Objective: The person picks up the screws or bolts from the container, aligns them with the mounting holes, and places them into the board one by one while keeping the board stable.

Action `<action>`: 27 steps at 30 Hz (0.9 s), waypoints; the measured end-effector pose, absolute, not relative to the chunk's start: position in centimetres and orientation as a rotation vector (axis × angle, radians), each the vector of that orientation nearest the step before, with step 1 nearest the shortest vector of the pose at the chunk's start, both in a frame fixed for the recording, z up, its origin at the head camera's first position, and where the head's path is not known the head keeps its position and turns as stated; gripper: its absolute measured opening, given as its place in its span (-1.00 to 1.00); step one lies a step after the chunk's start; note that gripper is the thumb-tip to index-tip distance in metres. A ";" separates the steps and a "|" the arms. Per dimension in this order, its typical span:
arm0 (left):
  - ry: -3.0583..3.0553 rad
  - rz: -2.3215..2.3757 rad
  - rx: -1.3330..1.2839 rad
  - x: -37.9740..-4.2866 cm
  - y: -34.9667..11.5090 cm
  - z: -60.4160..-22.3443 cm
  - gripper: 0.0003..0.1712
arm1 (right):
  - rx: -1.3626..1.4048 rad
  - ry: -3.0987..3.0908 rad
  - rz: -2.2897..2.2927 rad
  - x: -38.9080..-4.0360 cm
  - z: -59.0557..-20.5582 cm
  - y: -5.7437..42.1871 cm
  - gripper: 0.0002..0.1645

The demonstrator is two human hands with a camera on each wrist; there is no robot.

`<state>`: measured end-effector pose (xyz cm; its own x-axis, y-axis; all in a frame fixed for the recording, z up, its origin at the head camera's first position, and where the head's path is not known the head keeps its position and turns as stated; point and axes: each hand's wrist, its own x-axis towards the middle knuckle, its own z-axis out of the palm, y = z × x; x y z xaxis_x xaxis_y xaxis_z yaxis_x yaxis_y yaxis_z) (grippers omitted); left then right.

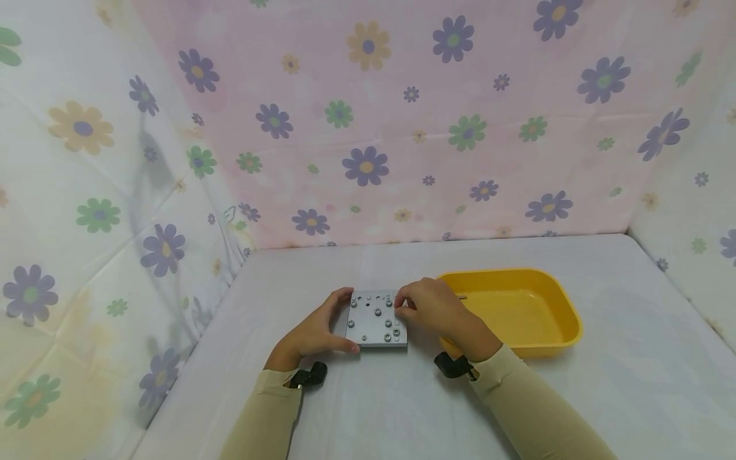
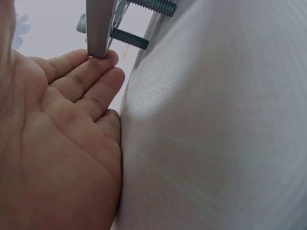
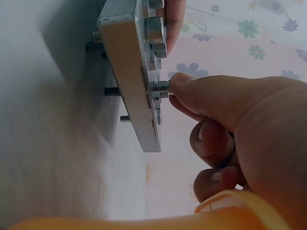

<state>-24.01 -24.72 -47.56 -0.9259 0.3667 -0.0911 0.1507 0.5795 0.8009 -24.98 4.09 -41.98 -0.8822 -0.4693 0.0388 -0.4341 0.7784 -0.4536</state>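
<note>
A grey metal plate (image 1: pixel 368 327) with several socket-head bolts and some bare holes lies in front of me. My left hand (image 1: pixel 315 331) holds it at the left side, thumb at the near edge and forefinger at the far corner. In the left wrist view, fingertips touch the plate's edge (image 2: pixel 99 33), and threaded bolt ends (image 2: pixel 130 38) stick out underneath. My right hand (image 1: pixel 438 311) is over the plate's right edge. Its thumb and forefinger pinch a bolt (image 3: pixel 162 86), whose thread shows above the plate's face; the fingers hide its head.
A yellow tray (image 1: pixel 566 313) stands just right of the plate, behind my right hand and forearm. A small metal pin (image 1: pixel 462 297) lies inside its left end. White cloth (image 1: pixel 368 409) covers the table, and flowered cloth walls (image 1: pixel 402 160) surround the back and sides.
</note>
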 end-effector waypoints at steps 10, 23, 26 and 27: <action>2.564 1.271 0.435 -24.0 -24.7 -47.5 0.50 | -0.751 2.896 -0.683 -25.3 -42.6 4.3 -0.89; 2.557 1.284 0.452 -23.9 -24.8 -47.5 0.51 | -0.687 2.878 -0.756 -25.4 -42.8 4.3 -0.95; 2.556 1.286 0.455 -23.9 -24.8 -47.5 0.51 | -0.685 2.870 -0.782 -25.3 -42.8 4.3 -0.95; 2.556 1.287 0.456 -23.9 -24.8 -47.5 0.51 | -0.690 2.867 -0.790 -25.3 -42.8 4.4 -0.95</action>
